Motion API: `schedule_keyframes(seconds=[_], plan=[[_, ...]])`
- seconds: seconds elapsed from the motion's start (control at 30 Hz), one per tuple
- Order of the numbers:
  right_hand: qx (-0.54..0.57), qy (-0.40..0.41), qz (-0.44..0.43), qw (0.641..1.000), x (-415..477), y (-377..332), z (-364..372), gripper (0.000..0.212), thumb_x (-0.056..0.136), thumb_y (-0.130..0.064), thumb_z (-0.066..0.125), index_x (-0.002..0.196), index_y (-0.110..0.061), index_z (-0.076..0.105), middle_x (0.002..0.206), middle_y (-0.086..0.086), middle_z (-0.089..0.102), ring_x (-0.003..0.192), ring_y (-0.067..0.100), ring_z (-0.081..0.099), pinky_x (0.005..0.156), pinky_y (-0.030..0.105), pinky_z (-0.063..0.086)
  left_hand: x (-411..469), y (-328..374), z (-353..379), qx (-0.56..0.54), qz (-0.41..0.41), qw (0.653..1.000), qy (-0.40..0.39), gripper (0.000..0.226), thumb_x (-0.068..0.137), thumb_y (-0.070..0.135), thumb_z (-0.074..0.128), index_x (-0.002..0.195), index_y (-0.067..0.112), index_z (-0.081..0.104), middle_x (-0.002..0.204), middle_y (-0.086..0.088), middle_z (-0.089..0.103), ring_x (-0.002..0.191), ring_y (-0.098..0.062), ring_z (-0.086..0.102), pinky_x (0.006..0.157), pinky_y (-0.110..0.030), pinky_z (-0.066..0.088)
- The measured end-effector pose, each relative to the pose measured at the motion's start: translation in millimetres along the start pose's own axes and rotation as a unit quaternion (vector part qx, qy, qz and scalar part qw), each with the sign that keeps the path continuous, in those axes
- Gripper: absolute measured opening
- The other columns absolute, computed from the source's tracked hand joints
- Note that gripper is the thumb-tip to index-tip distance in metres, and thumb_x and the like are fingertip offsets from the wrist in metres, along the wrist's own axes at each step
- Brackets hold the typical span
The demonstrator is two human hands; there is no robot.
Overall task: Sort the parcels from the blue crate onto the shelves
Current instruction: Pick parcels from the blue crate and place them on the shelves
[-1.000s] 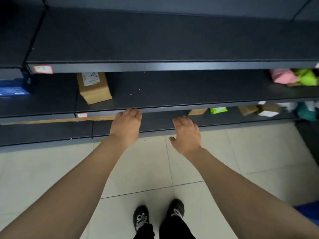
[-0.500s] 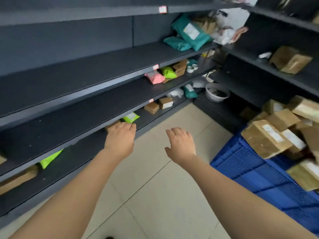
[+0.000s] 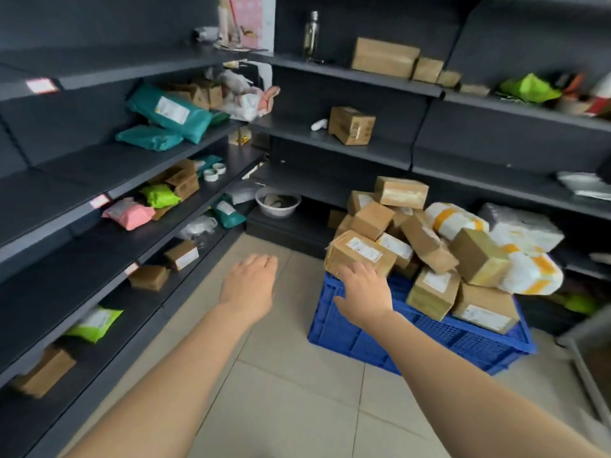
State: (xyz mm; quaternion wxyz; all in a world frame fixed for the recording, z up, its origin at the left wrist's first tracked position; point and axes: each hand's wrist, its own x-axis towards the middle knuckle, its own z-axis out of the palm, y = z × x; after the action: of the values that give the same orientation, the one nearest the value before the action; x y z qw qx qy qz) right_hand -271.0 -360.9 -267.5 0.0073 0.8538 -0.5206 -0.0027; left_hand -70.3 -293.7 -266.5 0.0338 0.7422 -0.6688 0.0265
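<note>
The shelves [image 3: 82, 170] line the left wall. The left hand [image 3: 249, 285] hangs over the floor tiles [image 3: 281, 391], fingers straight, holding nothing. The right hand [image 3: 363, 290], fingers spread and empty, is at the near corner of the blue crate [image 3: 347, 332], which is heaped with parcels [image 3: 429, 239]. The nearest box [image 3: 360, 252] lies just beyond its fingertips, perhaps touching, its long side across the reach. The right hand is plainly nearer.

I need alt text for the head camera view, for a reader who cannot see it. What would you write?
A person's right hand reaches, fingers spread, to the nearest cardboard parcel heaped in a blue crate on a tiled floor; the left hand hangs open beside it. Dark shelves around hold scattered boxes and coloured bags.
</note>
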Motion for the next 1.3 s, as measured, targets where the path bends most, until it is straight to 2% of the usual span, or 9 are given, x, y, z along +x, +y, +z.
schedule_keyframes(seconds=[0.17,0.3,0.43,0.63,0.73,0.87,0.97,1.17,1.3], plan=[[0.002,-0.013,0.055,0.998,54,64,14,0.042,0.091,-0.033,0.055,0.131,-0.02,0.048,0.128,0.003,0.051,0.121,0.026,0.045,0.098,0.036,0.037,88,38,24,-0.034,0.029,0.999,-0.02,0.069,0.092,0.031,0.061,0.149,0.014,0.027,0.15,-0.001,0.036,0.14,-0.021,0.029,0.11,-0.036,0.03],[0.008,-0.03,0.09,0.996,94,106,30,0.042,0.092,-0.032,0.053,0.132,-0.02,0.048,0.13,0.003,0.052,0.121,0.025,0.046,0.097,0.037,0.038,143,67,46,-0.044,0.046,0.997,-0.052,0.07,0.09,0.031,0.063,0.149,0.015,0.028,0.149,-0.002,0.038,0.139,-0.021,0.032,0.111,-0.037,0.032],[0.013,-0.072,0.107,0.992,131,149,47,0.046,0.09,-0.034,0.057,0.134,-0.021,0.047,0.131,0.002,0.052,0.123,0.024,0.045,0.1,0.037,0.039,190,94,71,-0.048,0.058,0.993,-0.093,0.062,0.09,0.031,0.063,0.144,0.015,0.036,0.144,-0.001,0.044,0.134,-0.021,0.038,0.107,-0.037,0.036],[0.044,-0.123,0.096,0.987,191,220,79,0.057,0.09,-0.041,0.057,0.141,-0.022,0.042,0.137,0.003,0.048,0.129,0.025,0.041,0.105,0.04,0.038,253,144,114,-0.091,0.017,0.987,-0.134,0.062,0.092,0.032,0.058,0.146,0.015,0.032,0.145,0.0,0.043,0.134,-0.02,0.039,0.104,-0.035,0.037],[0.056,-0.144,0.072,0.985,221,254,95,0.054,0.09,-0.043,0.056,0.139,-0.022,0.045,0.136,0.004,0.049,0.128,0.025,0.042,0.104,0.042,0.04,278,172,135,-0.134,-0.039,0.977,-0.161,0.058,0.093,0.034,0.056,0.144,0.017,0.035,0.143,0.002,0.045,0.131,-0.019,0.042,0.101,-0.034,0.04],[0.059,-0.167,0.035,0.984,257,286,117,0.048,0.09,-0.042,0.055,0.132,-0.02,0.05,0.128,0.003,0.053,0.12,0.024,0.047,0.096,0.038,0.042,304,198,163,-0.199,-0.135,0.947,-0.215,0.038,0.091,0.038,0.057,0.123,0.019,0.047,0.122,0.001,0.057,0.111,-0.02,0.055,0.085,-0.033,0.049],[0.066,-0.195,0.017,0.978,282,302,136,0.045,0.091,-0.041,0.054,0.13,-0.018,0.051,0.126,0.003,0.055,0.117,0.024,0.048,0.093,0.037,0.043,321,211,190,-0.254,-0.184,0.919,-0.238,0.035,0.091,0.04,0.056,0.119,0.019,0.048,0.115,0.0,0.058,0.104,-0.018,0.057,0.082,-0.032,0.051],[0.119,-0.264,0.02,0.957,333,321,181,0.043,0.091,-0.033,0.054,0.13,-0.016,0.051,0.127,0.005,0.054,0.117,0.024,0.047,0.098,0.037,0.042,357,230,246,-0.374,-0.303,0.84,-0.252,0.056,0.091,0.045,0.056,0.138,0.018,0.041,0.129,-0.001,0.055,0.116,-0.02,0.054,0.09,-0.032,0.048],[0.168,-0.306,0.026,0.937,347,328,211,0.057,0.091,-0.033,0.053,0.144,-0.02,0.037,0.14,0.004,0.044,0.125,0.025,0.041,0.103,0.04,0.04,365,244,279,-0.439,-0.385,0.777,-0.235,0.085,0.085,0.052,0.056,0.152,0.024,0.012,0.136,-0.001,0.052,0.117,-0.022,0.056,0.094,-0.039,0.049]])
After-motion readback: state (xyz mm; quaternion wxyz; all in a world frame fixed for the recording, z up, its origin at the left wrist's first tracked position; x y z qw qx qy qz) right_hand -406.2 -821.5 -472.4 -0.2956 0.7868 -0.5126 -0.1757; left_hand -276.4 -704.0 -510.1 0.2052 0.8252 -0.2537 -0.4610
